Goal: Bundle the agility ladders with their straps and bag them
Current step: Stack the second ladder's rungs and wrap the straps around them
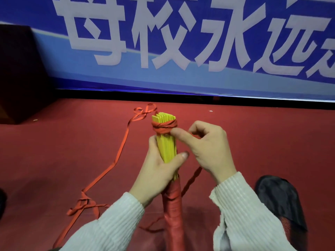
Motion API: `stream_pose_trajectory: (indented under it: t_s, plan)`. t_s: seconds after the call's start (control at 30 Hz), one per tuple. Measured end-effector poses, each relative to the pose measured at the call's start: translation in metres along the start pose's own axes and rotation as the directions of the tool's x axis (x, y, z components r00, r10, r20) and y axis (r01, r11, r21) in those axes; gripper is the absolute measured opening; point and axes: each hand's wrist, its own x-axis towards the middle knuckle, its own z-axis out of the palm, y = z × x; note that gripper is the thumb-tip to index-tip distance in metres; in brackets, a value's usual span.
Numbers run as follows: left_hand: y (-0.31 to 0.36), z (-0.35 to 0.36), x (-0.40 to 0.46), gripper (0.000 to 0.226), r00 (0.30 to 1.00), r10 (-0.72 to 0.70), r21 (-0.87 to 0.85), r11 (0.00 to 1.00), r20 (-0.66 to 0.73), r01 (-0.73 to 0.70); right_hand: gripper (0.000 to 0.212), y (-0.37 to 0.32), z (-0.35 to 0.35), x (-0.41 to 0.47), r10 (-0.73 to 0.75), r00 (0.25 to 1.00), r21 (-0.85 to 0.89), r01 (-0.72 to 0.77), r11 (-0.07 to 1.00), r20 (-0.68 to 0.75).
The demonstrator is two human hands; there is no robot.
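A stack of yellow ladder rungs stands upright in front of me. Red strap is wound round its top and thickly round its lower end. My left hand grips the middle of the stack, thumb across its front. My right hand sits just right of the upper wrap, fingers curled and pinching a bit of red strap. A long loose red strap trails left over the floor to a tangle.
Red carpet covers the floor. A black bag lies at the right, beside my right sleeve. A blue banner with white characters runs along the back. A dark box stands at the far left.
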Motion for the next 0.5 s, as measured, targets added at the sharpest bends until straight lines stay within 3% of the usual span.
stream_pose_trajectory:
  t_s: [0.07, 0.13, 0.2, 0.33, 0.4, 0.5]
  plan:
    - [-0.002, -0.008, 0.004, 0.053, 0.99, -0.009, 0.004, 1.0, -0.141, 0.01, 0.057, 0.001, -0.014, 0.003, -0.072, 0.996, 0.026, 0.07, 0.997, 0.053]
    - [-0.001, -0.014, 0.007, 0.049, 0.972, 0.016, -0.025, 0.999, -0.235, -0.023, 0.038, -0.005, -0.025, 0.004, -0.143, 0.982, 0.175, 0.119, 0.977, 0.127]
    - [0.001, -0.017, 0.01, 0.049, 0.962, 0.041, -0.053, 0.997, -0.271, -0.058, 0.026, -0.005, -0.03, 0.005, -0.149, 0.981, 0.214, 0.121, 0.969, 0.121]
    - [0.005, -0.017, 0.009, 0.069, 0.975, 0.066, -0.13, 0.987, -0.213, -0.095, 0.022, 0.001, -0.024, 0.008, -0.112, 0.993, 0.264, 0.1, 0.959, 0.032]
    - [0.01, -0.018, 0.008, 0.065, 0.986, 0.059, -0.199, 0.976, -0.158, -0.09, 0.019, 0.0, -0.02, 0.009, -0.102, 0.995, 0.3, 0.096, 0.949, 0.004]
    - [0.011, -0.02, 0.008, 0.04, 0.998, 0.04, -0.256, 0.966, 0.037, -0.029, 0.017, 0.001, -0.016, 0.01, -0.104, 0.994, 0.367, 0.105, 0.924, -0.024]
